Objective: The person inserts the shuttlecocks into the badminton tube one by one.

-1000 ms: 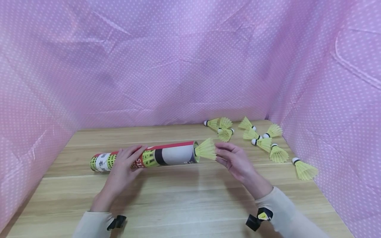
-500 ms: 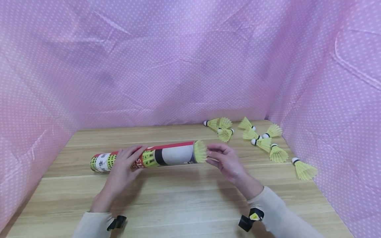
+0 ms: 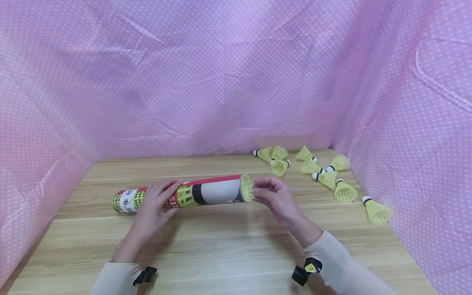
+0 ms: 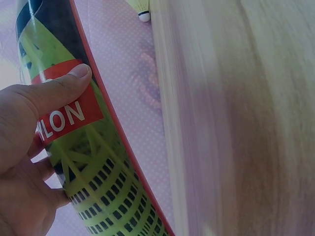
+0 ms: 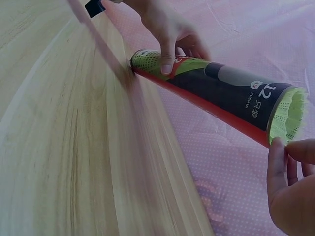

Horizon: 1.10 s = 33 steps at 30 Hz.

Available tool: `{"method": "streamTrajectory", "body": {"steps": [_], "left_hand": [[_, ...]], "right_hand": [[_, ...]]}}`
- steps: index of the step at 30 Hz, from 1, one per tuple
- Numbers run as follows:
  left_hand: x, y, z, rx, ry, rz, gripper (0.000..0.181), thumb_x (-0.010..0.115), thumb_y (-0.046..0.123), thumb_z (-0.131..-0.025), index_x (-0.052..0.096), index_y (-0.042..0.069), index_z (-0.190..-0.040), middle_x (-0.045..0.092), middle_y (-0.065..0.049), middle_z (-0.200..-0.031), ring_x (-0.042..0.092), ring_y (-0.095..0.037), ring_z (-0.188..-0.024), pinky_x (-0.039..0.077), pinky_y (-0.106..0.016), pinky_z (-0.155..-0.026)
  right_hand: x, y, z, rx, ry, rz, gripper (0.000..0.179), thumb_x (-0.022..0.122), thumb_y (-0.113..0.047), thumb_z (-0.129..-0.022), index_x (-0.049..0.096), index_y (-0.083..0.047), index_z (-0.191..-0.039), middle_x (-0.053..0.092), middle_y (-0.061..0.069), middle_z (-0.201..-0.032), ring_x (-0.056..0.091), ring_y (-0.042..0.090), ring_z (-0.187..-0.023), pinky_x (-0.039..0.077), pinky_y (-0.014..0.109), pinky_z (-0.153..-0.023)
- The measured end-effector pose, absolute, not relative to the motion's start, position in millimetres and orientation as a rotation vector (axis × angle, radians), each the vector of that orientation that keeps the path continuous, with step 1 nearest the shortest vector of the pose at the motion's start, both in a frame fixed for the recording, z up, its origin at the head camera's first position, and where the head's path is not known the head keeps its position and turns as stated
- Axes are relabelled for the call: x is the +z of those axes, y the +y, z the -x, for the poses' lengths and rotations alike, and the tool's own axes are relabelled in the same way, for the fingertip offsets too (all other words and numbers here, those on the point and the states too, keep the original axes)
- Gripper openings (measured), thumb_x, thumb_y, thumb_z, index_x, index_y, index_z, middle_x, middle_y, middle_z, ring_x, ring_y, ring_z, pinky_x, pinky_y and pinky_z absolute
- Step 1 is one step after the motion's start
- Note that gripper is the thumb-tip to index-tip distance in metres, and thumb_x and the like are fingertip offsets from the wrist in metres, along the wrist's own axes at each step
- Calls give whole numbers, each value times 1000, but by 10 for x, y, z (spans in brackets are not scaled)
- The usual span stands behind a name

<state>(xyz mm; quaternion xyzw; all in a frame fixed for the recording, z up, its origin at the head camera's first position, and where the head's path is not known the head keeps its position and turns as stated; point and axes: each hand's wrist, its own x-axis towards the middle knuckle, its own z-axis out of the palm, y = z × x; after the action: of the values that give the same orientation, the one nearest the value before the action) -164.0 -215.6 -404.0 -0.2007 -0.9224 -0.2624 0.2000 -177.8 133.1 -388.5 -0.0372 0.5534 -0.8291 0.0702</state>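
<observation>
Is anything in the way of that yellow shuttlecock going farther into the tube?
Nothing visible is: the shuttlecock sits partly inside the tube, the right hand at its outer end. What lies deeper in the tube is hidden.

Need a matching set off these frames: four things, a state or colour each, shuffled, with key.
Things:
1. tube
2. left hand
3. cloth
4. right hand

States:
A. pink with white dots
B. fingertips at the skirt of the shuttlecock in the open end
C. gripping a printed cylinder
D. held sideways, red stripe along it

Pairs: 1-D, 2-C, 3-A, 4-B
</observation>
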Motion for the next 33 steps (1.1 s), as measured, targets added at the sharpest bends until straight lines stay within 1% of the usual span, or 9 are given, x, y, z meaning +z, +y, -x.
{"method": "streamTrajectory", "body": {"steps": [3,8,10,17,20,23,27,30,33], "left_hand": [[-4042,-2153,1644,-736,-2582,559,95,91,-4,-67,52,25,-148,54,-13,-141,47,-39,-130,15,-57,-122],[-4049,-2147,1651,-740,-2586,560,94,91,-3,-67,52,24,-148,54,-14,-141,48,-39,-130,16,-58,-121],[-4048,-2142,1654,-738,-2587,559,94,91,-3,-67,52,24,-148,55,-14,-141,48,-39,-130,16,-58,-121],[-4037,-2122,1660,-743,-2588,561,93,91,-2,-68,52,23,-148,55,-15,-140,48,-39,-130,15,-58,-121],[-4037,-2121,1662,-744,-2591,557,93,91,-2,-68,52,24,-148,55,-15,-140,48,-39,-130,14,-57,-122],[-4037,-2123,1662,-745,-2593,558,94,91,-2,-67,52,24,-148,55,-15,-140,47,-39,-130,14,-57,-122],[-4033,-2129,1661,-738,-2590,567,94,91,-3,-67,52,24,-148,55,-15,-141,48,-39,-130,14,-58,-121],[-4031,-2132,1663,-734,-2591,568,95,91,-3,-67,51,25,-149,54,-15,-141,48,-40,-130,14,-58,-121],[-4030,-2135,1664,-737,-2592,565,95,91,-3,-67,51,25,-149,54,-14,-141,47,-39,-130,14,-57,-122]], "right_hand": [[-3897,1322,1790,-2491,1658,98,20,59,16,-90,64,5,-106,64,8,-97,66,16,-86,60,31,-82],[-3909,1314,1806,-2474,1655,76,21,57,16,-91,65,1,-103,64,8,-99,65,18,-88,60,32,-83],[-3913,1312,1812,-2465,1664,80,20,57,16,-91,65,1,-104,63,9,-100,65,19,-89,61,33,-83],[-3947,1305,1826,-2424,1711,83,22,61,13,-91,59,11,-112,60,16,-106,64,23,-91,61,34,-81],[-3957,1312,1830,-2414,1724,84,24,62,10,-91,57,12,-115,61,14,-105,64,22,-90,61,34,-80],[-3943,1335,1831,-2411,1758,95,24,62,6,-93,58,10,-116,61,12,-105,65,23,-92,60,35,-82],[-3907,1394,1833,-2361,1903,213,31,65,1,-94,57,11,-122,61,14,-113,63,26,-102,58,37,-90],[-3871,1447,1829,-2270,2036,375,43,69,-2,-92,55,9,-131,60,17,-126,58,32,-116,55,38,-96],[-3845,1495,1836,-2185,2100,535,51,73,-3,-90,55,2,-138,54,19,-139,51,39,-127,52,39,-102]]}}
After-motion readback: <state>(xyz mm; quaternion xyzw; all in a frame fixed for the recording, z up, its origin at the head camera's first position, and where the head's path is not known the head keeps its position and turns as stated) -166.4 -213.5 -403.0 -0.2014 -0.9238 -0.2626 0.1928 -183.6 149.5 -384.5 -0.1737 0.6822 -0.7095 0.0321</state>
